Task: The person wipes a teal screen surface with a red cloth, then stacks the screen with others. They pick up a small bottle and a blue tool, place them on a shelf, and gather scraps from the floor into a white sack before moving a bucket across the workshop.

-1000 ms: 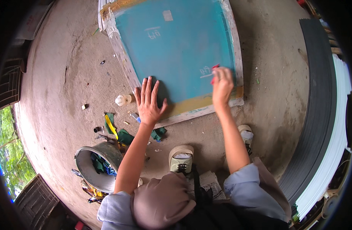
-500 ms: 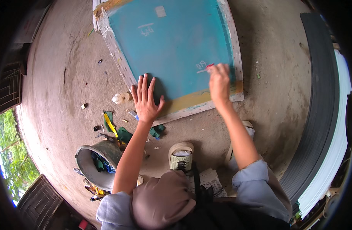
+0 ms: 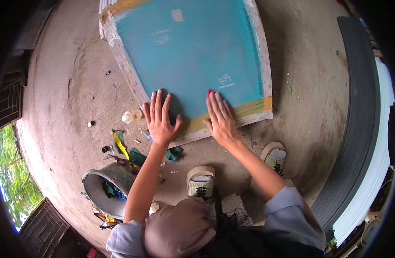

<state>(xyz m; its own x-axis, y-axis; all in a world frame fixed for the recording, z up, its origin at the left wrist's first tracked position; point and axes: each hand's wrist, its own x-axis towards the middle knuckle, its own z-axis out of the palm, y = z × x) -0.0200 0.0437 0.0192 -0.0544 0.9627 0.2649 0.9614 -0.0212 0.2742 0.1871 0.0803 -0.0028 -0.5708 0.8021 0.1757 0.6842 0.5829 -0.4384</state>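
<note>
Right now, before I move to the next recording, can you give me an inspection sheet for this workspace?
Surface: bare concrete floor, stained and dusty.
Job's things: framed teal printing screen lying flat; small red item under the right fingertips.
Clutter: grey bucket of scraps, green and yellow rags, small pale bottle, bits of debris.
Grips: left hand spread flat on the screen's near edge; right hand flat on the mesh.
Cables: nothing seen.
Surroundings: stacked dark and white sheets at right, sandalled feet, greenery at left.
</note>
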